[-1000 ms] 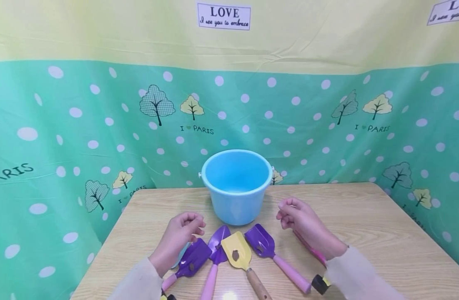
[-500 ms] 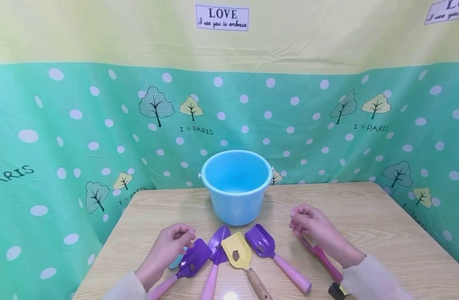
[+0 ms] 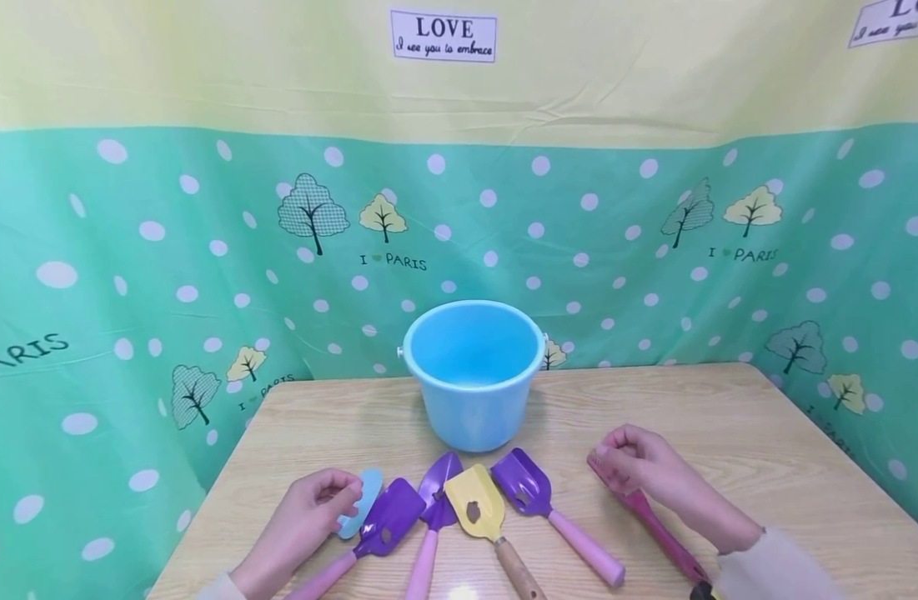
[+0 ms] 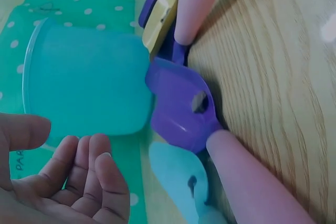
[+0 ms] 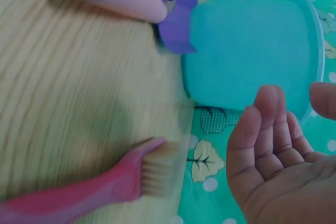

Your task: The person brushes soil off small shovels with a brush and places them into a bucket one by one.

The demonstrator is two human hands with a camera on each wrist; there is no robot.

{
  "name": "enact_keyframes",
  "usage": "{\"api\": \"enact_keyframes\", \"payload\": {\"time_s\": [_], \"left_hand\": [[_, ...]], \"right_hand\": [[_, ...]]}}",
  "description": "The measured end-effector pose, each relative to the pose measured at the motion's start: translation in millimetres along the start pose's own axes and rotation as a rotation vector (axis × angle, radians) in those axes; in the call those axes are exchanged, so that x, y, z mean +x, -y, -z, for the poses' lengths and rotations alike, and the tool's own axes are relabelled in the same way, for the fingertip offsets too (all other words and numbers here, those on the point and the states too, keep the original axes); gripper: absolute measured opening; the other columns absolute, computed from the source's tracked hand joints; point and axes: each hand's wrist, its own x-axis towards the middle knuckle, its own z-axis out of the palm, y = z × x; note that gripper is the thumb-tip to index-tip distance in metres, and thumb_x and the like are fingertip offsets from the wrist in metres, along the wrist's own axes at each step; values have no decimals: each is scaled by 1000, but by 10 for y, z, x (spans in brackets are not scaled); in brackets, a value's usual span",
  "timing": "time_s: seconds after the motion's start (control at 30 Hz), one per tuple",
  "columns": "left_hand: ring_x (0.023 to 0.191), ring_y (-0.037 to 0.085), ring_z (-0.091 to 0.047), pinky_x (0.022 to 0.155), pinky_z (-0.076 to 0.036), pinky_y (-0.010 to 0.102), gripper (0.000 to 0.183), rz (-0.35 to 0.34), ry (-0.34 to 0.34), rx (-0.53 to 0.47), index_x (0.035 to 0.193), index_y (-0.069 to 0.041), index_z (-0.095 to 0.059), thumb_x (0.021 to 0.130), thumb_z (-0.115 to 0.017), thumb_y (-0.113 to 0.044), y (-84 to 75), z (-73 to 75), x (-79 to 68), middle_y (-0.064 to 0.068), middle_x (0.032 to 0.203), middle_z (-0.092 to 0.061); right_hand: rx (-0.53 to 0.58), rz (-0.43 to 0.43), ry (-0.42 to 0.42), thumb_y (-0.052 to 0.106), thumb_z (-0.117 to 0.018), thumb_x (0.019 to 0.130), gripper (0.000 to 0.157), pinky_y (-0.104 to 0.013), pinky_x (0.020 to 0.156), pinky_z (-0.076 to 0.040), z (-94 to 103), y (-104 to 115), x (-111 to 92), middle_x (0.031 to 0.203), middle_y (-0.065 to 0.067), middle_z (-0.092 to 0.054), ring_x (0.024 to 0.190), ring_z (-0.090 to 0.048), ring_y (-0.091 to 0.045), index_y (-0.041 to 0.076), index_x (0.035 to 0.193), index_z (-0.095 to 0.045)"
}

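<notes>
My left hand (image 3: pixel 301 517), fingers loosely curled and holding nothing, hovers at the left beside a light blue shovel blade (image 3: pixel 363 507) and a purple shovel (image 3: pixel 394 512) with a pink handle. Above a dark pink brush (image 3: pixel 657 529) with pale bristles hangs my right hand (image 3: pixel 649 471), likewise loosely curled. The right wrist view shows that brush (image 5: pixel 113 184) lying apart from the fingers. Between the hands lie a pointed purple trowel (image 3: pixel 438 487), a yellow shovel (image 3: pixel 479 500) with a wooden handle, and another purple shovel (image 3: pixel 526 487).
A light blue bucket (image 3: pixel 475 412) stands upright behind the shovels, near the back edge of the wooden table (image 3: pixel 654 400). Behind the table hangs a green and yellow printed curtain (image 3: pixel 504 217). A black and yellow piece (image 3: pixel 703 592) shows by the right sleeve.
Both hands have drawn apart and toward the front, the left going left and the right going right. More of the light blue shovel and the brush now shows. Bucket and shovels stay put.
</notes>
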Motion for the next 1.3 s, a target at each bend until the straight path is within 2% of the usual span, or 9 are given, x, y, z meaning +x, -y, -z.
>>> {"api": "enact_keyframes", "payload": {"time_s": [0.2, 0.47, 0.57, 0.7, 0.97, 1.17, 1.3], "left_hand": [[83, 21, -63, 67, -52, 30, 23, -30, 0, 52, 106, 0, -63, 92, -61, -19, 88, 101, -30, 8, 89, -66], [90, 16, -62, 78, -50, 26, 20, -30, -13, 152, 105, -2, -64, 91, -63, -17, 189, 236, -42, 4, 93, -65], [91, 14, -62, 78, -50, 27, 21, -40, -16, 201, 105, -3, -65, 91, -63, -18, 219, 282, -42, 3, 96, -66], [84, 12, -61, 73, -49, 26, 19, -41, -14, 252, 102, -3, -65, 89, -65, -18, 256, 325, -43, 2, 92, -66], [82, 12, -59, 71, -48, 26, 18, -45, 1, 296, 99, -4, -65, 87, -67, -18, 343, 380, -15, 0, 89, -65], [81, 12, -59, 71, -49, 26, 17, -37, -7, 336, 97, -4, -65, 86, -68, -16, 399, 398, 4, 0, 87, -64], [81, 13, -58, 72, -49, 28, 21, -24, -4, 356, 98, -3, -65, 84, -70, -17, 450, 408, 15, 0, 86, -63]], "right_hand": [[-84, 31, 17, 27, -58, 94, 37, -35, 67, -53, 86, -92, -65, 85, -13, -61, 75, -60, -24, -5, 109, -50], [-156, 34, 14, 25, -59, 94, 36, -35, 70, -55, 208, -225, -129, 91, -15, -61, 83, -63, -28, -6, 109, -51], [-229, 53, -11, 24, -60, 94, 33, -32, 68, -55, 238, -255, -147, 88, -12, -61, 80, -62, -25, -5, 107, -54], [-350, 65, -58, 25, -61, 93, 26, -27, 63, -51, 259, -276, -184, 83, -7, -61, 74, -59, -19, 0, 100, -57], [-488, -35, -88, 25, -64, 90, 27, -28, 60, -46, 290, -354, -247, 82, -2, -58, 74, -54, -15, 2, 101, -58], [-530, -133, -66, 30, -67, 87, 32, -30, 53, -45, 268, -438, -270, 75, -3, -55, 64, -51, -17, 3, 101, -59], [-590, -184, -54, 37, -69, 84, 36, -32, 53, -44, 250, -481, -264, 75, -2, -57, 64, -52, -17, 6, 98, -59]]}}
